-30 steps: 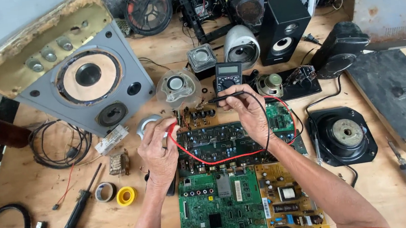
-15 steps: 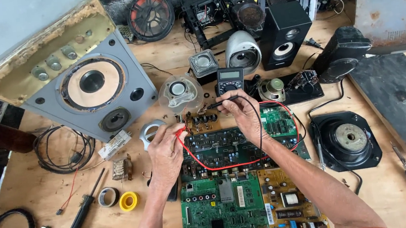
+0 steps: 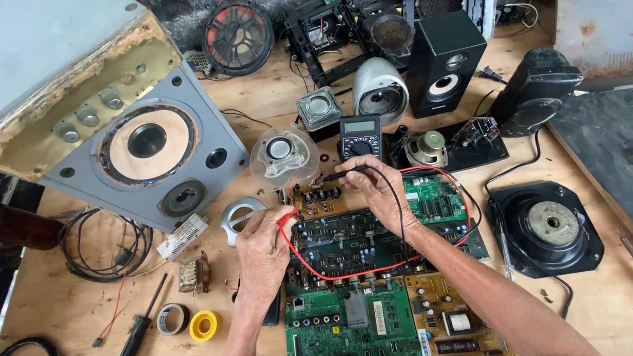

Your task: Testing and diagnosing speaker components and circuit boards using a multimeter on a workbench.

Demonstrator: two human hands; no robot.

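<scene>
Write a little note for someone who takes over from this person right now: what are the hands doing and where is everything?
Left hand: pinches the red probe, tip on the small brown board.
Right hand: holds the black probe on the same board.
Multimeter stands just behind, leads looping over the dark circuit board.
Done: both probes placed.
Left: the meter's screen is too small to read.
Screwdriver and tape rolls lie to the left.

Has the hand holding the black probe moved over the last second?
Yes. The right hand with the black probe has moved up the boards toward the multimeter, and now sits just below it.
</scene>
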